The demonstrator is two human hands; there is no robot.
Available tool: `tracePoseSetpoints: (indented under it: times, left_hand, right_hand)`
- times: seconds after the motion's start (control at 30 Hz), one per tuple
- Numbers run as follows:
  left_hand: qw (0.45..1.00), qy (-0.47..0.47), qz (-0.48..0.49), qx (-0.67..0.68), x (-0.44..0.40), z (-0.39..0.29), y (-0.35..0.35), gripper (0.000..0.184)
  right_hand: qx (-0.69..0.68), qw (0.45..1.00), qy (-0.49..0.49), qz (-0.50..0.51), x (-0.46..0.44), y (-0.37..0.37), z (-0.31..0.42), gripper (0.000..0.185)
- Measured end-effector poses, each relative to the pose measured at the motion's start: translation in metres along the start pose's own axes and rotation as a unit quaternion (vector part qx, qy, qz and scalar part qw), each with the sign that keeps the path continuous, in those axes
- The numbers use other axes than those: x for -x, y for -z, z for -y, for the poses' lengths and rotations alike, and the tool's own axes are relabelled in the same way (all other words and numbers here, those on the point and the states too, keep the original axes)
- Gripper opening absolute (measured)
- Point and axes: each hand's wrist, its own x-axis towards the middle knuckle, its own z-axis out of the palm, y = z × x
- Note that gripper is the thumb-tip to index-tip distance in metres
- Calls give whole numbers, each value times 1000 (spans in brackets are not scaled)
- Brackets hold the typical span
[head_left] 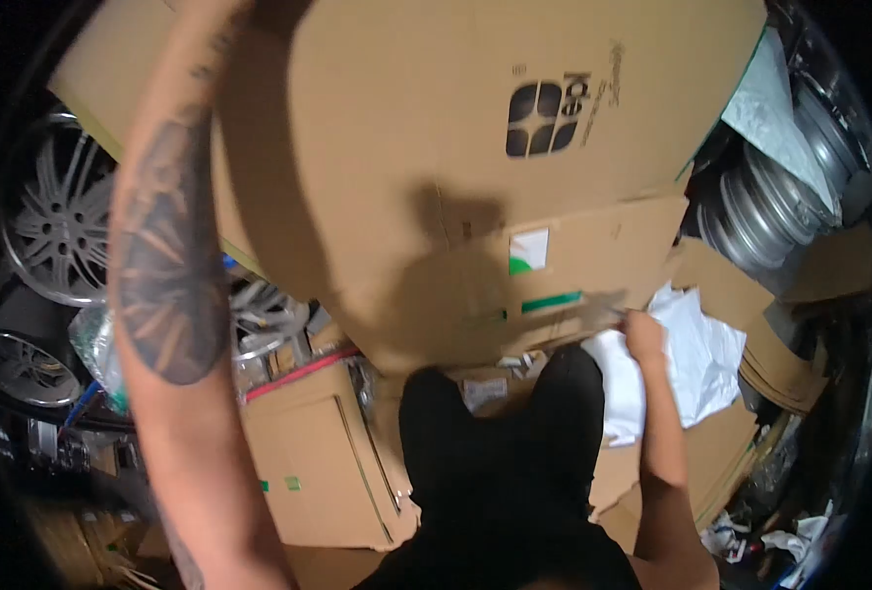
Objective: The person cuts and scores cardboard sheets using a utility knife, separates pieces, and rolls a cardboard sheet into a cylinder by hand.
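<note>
A large brown cardboard sheet (377, 118) with a black logo stands in front of me, with green tape and a small white label low on it. My left arm reaches up along its left side, and the hand is out of frame past the top edge. My right hand (644, 336) is closed at the sheet's lower right, round a thin dark object that is blurred and too small to name. White plastic wrapping (696, 359) lies beside and beneath that hand.
Silver wheel rims (59, 221) are stacked at the left, and more rims (765, 206) at the right. Flattened cardboard (318, 467) lies beside my legs at the lower left. Plastic scraps (800, 539) litter the lower right.
</note>
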Motion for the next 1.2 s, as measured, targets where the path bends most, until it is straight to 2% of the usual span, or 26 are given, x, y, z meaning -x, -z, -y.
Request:
tracePoseSetpoints:
  times: [0.03,0.07,0.13,0.2,0.23,0.27,0.3,0.33,0.37,0.4,0.43,0.5,0.6,0.7,0.8,1.0,1.2]
  left_hand:
    - [999,43,21,18,-2,-5,3,45]
    - [995,87,42,38,-5,-8,5,46]
    - [995,81,62,-7,-12,-10,10,50]
    - [973,134,161,-97,-13,1,8,57]
    - [993,66,83,-46,-19,-29,33,52]
    - [992,68,98,-49,-21,-26,33,51]
    - [976,96,181,-68,-26,-18,34,58]
    - [953,123,263,-87,-31,-9,34,67]
    - [942,131,302,-66,-36,-2,35,85]
    - [940,126,310,-60,-37,1,39,83]
    - [938,122,319,-55,-37,2,44,81]
    - [941,120,312,-43,-31,3,49,77]
    - [931,146,331,-41,-29,1,59,73]
    - [949,135,282,-34,-22,-1,56,69]
    - [959,129,248,-36,-21,-8,58,64]
    - [966,120,222,-47,-19,-14,58,59]
    - [978,93,180,-51,-13,-17,61,54]
  right_hand:
    - [5,999,-41,-34,9,26,-30,27]
    - [-1,992,-119,-49,24,46,-54,40]
    - [-103,981,-127,-107,48,84,-62,45]
    - [-217,970,-73,-85,57,122,-27,52]
    - [-230,970,-30,-74,56,138,-1,54]
    - [-230,944,135,-194,49,141,22,54]
    - [-267,949,112,-127,54,180,64,53]
    - [-378,916,121,-65,55,214,101,51]
    - [-440,869,206,-97,58,243,132,49]
    - [-435,847,278,-126,58,269,155,46]
    - [-434,809,336,-210,49,276,175,44]
    - [-554,737,349,-168,48,316,217,40]
    - [-545,753,307,-204,35,366,262,29]
    - [-461,763,305,-336,10,394,291,22]
    - [-405,727,300,-466,-12,410,310,23]
    - [-373,784,258,-424,-1,429,317,25]
    - [-281,815,239,-447,9,438,321,23]
